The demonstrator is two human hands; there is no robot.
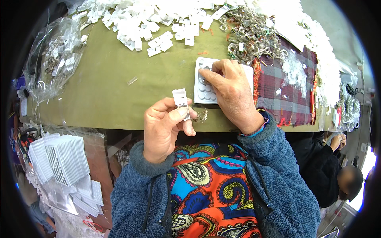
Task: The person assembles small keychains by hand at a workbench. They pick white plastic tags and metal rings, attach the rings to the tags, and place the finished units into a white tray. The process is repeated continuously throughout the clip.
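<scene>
My left hand [163, 125] is closed round a small white plastic case [180, 98], its lid tipped up, held just above the table's near edge. Beside those fingers hangs a small clear, shiny piece [201, 116]; whether the hand holds it I cannot tell. My right hand [234, 89] reaches over a white tray [196, 79] with rows of round pockets, to the right of the case. Its thumb and forefinger are bent together at the pockets; what they pinch, if anything, is hidden. Part of the tray lies under that hand.
Heaps of white plastic cases [158, 43] and a pile of clear, metallic-looking small parts [254, 35] cover the table's far side. A plaid cloth [274, 87] lies right. At left are a clear plastic bag [59, 55] and stacked white trays [65, 158]. Another person [327, 170] sits at right.
</scene>
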